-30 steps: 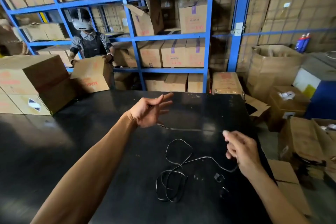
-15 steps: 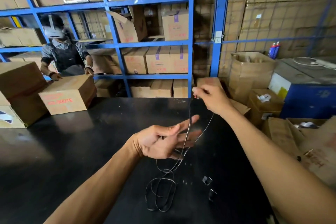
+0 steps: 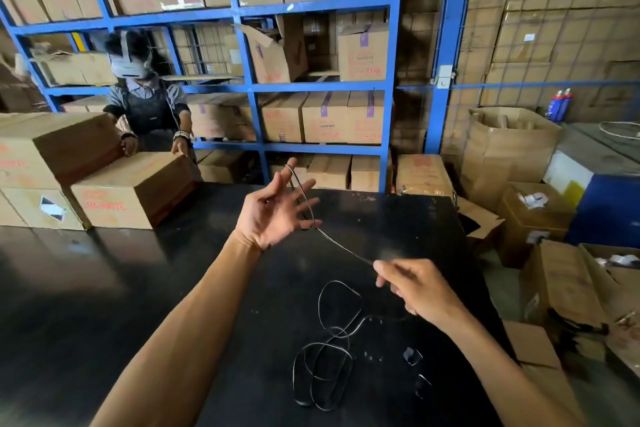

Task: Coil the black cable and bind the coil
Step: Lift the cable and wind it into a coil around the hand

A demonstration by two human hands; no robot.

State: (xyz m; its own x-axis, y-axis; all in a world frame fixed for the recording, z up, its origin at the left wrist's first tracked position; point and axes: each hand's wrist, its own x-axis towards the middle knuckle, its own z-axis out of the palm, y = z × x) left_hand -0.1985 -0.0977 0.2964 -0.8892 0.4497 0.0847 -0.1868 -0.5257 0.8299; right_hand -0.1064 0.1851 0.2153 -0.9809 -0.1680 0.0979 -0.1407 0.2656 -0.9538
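A thin black cable [image 3: 325, 367] lies in loose loops on the black table [image 3: 104, 288], near its front right. My left hand [image 3: 273, 211] is raised above the table, palm toward me, fingers spread; the cable is hooked over a fingertip and runs down across the fingers. From there one taut strand slants down right to my right hand [image 3: 415, 288], which pinches it between thumb and fingers. The slack drops from my right hand to the loops on the table.
Two small dark bits [image 3: 412, 355] lie on the table right of the loops. Cardboard boxes [image 3: 131, 191] stand on the table's far left, where another person [image 3: 149, 107] handles one. Blue shelving [image 3: 249, 87] full of boxes rises behind. Open cartons [image 3: 554, 274] crowd the floor at right.
My right hand came down from high above the table to low right, drawing the cable taut. My left hand rose and opened wider, with the cable now looped over a fingertip.
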